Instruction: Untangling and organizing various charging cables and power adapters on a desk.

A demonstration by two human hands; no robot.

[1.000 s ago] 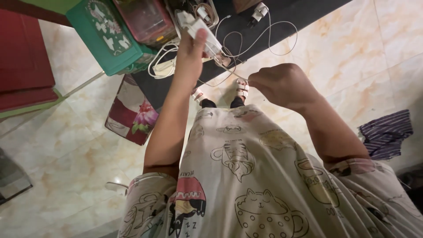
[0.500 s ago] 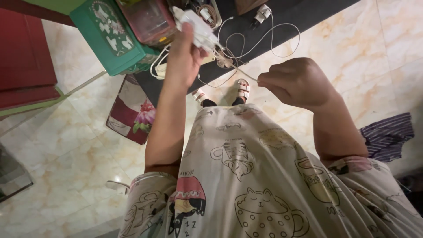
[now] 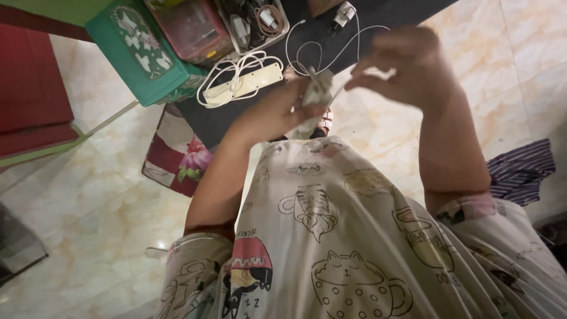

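Head view, read left to right. Far left sat a dark red block (image 3: 29,88) against the pale marble floor (image 3: 88,201). Next to it a green lidded box (image 3: 139,50) stood on the black tabletop (image 3: 230,115), with a reddish clear container (image 3: 192,26) and a white power strip (image 3: 242,85), its cord looped, just beside. Below the table edge lay a floral bag (image 3: 177,156).

Your left hand (image 3: 277,112) was closed around a white charger block (image 3: 316,94), held above your lap. Your right hand (image 3: 407,65) pinched the thin white cable (image 3: 336,94) near the block, fingers together on it; motion blur hid the exact contact. More of that cable trailed in loops over the tabletop toward a small white plug (image 3: 342,12).

Step in hand, by my judgement: gathering or winding the cable at the charger. The next move would call for steady tension and a firm hold on the block. The cable looked slack, thin and tangle-prone.

Far right, a striped cloth (image 3: 522,168) lay on the floor.
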